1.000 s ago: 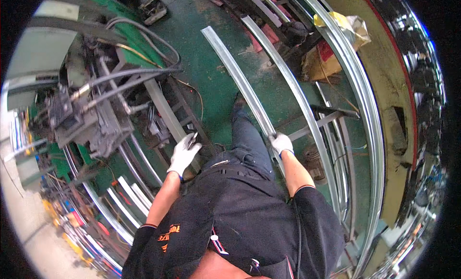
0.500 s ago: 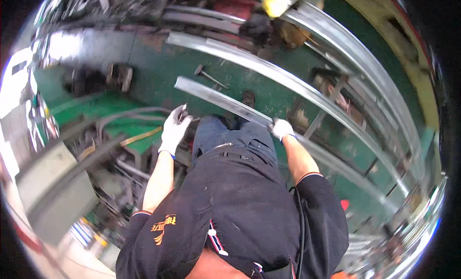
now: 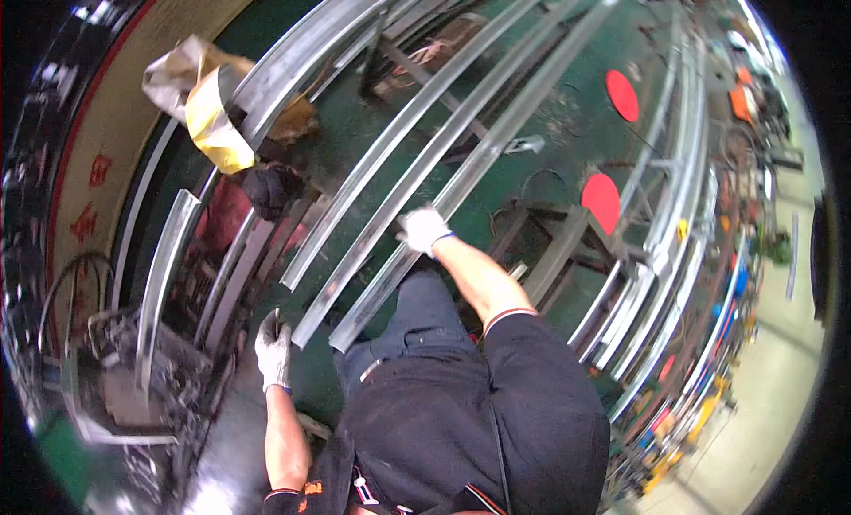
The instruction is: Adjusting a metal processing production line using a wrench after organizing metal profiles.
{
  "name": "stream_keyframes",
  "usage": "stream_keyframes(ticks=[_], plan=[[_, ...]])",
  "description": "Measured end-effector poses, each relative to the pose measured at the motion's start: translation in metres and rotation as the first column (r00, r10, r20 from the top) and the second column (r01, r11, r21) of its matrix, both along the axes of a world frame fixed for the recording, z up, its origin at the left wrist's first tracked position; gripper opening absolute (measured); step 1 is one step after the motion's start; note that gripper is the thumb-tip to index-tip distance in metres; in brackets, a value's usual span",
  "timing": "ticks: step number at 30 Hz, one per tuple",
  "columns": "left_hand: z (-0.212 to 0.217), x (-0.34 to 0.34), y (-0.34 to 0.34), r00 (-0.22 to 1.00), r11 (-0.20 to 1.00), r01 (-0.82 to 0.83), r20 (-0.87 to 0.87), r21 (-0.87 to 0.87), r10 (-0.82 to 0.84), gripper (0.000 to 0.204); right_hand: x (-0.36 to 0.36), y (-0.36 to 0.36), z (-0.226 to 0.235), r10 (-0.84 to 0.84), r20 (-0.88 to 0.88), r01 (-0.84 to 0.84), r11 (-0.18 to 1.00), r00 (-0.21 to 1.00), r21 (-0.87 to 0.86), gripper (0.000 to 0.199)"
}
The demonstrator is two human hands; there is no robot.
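Observation:
Three long, shiny metal channels run side by side from in front of my legs toward the upper right. My right hand (image 3: 425, 230), in a white glove, is closed over the nearest channel (image 3: 372, 300); its fingertips are partly hidden against the metal. Beyond it lie the middle channel (image 3: 341, 283) and the far channel (image 3: 355, 191), apart from one another. To the left of the channel ends, my gloved left hand (image 3: 273, 347) is raised with its fingers somewhat apart and nothing in it. Its fingertips look dark and soiled.
Two red discs (image 3: 601, 203) stand right of the channels, one near a dark metal frame (image 3: 541, 236). More long metal bars (image 3: 660, 249) lie farther right. A yellow and tan wrapping (image 3: 217, 125) hangs over large rails at upper left. A curved channel piece (image 3: 164, 276) stands at left.
The view has swung to the right, bringing the red discs into sight. My right hand stays on a channel. My left hand remains off the metal, now beside the channel ends.

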State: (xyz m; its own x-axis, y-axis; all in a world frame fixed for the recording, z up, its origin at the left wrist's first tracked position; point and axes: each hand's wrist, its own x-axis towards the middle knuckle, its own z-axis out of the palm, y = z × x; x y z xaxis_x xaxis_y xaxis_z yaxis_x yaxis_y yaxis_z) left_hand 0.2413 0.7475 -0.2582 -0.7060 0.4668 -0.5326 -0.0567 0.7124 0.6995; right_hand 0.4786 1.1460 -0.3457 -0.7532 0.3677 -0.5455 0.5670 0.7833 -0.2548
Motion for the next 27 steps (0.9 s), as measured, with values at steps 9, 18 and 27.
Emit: stream_keyframes(ticks=[9, 18, 27], plan=[[-0.034, -0.061, 0.028, 0.914, 0.923, 0.381, -0.130, -0.056, -0.385, 0.031, -0.053, -0.178, -0.015, -0.854, -0.271, 0.789, 0.516, 0.444, -0.334, 0.078], [-0.087, -0.078, 0.046, 0.865, 0.882, 0.438, -0.186, -0.174, -0.466, 0.031, -0.116, -0.229, -0.039, -0.973, 0.210, 0.904, -0.006, 0.093, -0.429, 0.102], [-0.141, -0.110, 0.102, 0.831, 0.851, 0.518, -0.287, 0.089, -0.476, 0.034, -0.150, -0.276, -0.044, -0.991, 0.015, 0.866, -0.123, -0.132, -0.485, 0.078]])
